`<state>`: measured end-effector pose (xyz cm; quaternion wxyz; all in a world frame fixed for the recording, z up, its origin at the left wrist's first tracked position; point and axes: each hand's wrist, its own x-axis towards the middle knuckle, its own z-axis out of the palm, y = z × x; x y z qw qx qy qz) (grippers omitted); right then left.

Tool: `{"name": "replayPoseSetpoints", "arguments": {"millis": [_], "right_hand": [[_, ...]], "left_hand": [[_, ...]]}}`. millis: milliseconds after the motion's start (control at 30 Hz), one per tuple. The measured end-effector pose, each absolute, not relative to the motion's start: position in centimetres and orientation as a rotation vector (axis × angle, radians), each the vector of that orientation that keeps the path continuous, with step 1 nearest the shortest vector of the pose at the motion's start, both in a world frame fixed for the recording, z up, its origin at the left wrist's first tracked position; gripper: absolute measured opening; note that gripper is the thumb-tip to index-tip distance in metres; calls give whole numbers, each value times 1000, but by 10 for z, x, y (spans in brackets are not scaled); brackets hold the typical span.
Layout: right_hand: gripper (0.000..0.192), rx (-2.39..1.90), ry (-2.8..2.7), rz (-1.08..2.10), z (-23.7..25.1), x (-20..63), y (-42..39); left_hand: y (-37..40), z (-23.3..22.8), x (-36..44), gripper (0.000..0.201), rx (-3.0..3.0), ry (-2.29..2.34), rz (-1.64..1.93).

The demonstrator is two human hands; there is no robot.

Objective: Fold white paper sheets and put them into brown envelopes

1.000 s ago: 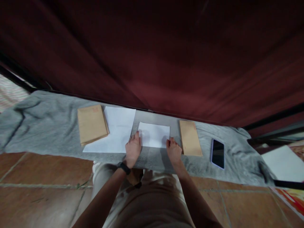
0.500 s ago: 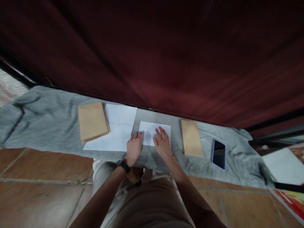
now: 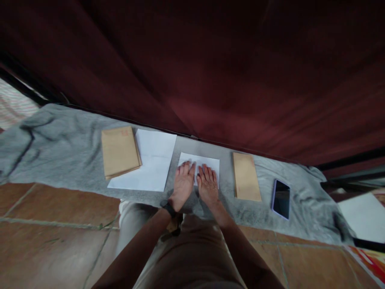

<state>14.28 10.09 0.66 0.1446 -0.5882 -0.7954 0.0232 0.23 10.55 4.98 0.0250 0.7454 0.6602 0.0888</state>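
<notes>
A folded white sheet of paper lies on a grey cloth in front of me. My left hand, with a black band at the wrist, rests flat on the paper's left part, fingers spread. Beside it my right hand lies flat on the middle of the same paper. Neither hand grips anything. The near part of the paper is hidden under both hands.
A stack of brown envelopes overlaps larger white sheets at the left. One brown envelope and a dark phone lie to the right. A dark red curtain hangs behind. Terracotta floor tiles are in front.
Both hands moved from the paper's outer edges onto its top, side by side and flat. The right hand came in first, then the left.
</notes>
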Motion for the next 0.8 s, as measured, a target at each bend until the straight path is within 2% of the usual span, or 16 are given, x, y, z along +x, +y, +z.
{"name": "replayPoseSetpoints", "arguments": {"millis": [133, 400, 633, 800], "right_hand": [[51, -1757, -2250, 62, 5, 142, 102], [50, -1780, -2178, 73, 1, 145, 105], [52, -1659, -2227, 199, 6, 130, 146], [52, -1727, -2250, 97, 2, 137, 155]], "left_hand": [[121, 34, 17, 53, 2342, 1868, 309], [127, 17, 8, 55, 2301, 1893, 351], [127, 9, 7, 54, 2350, 1866, 317], [130, 9, 9, 56, 2257, 1920, 357]]}}
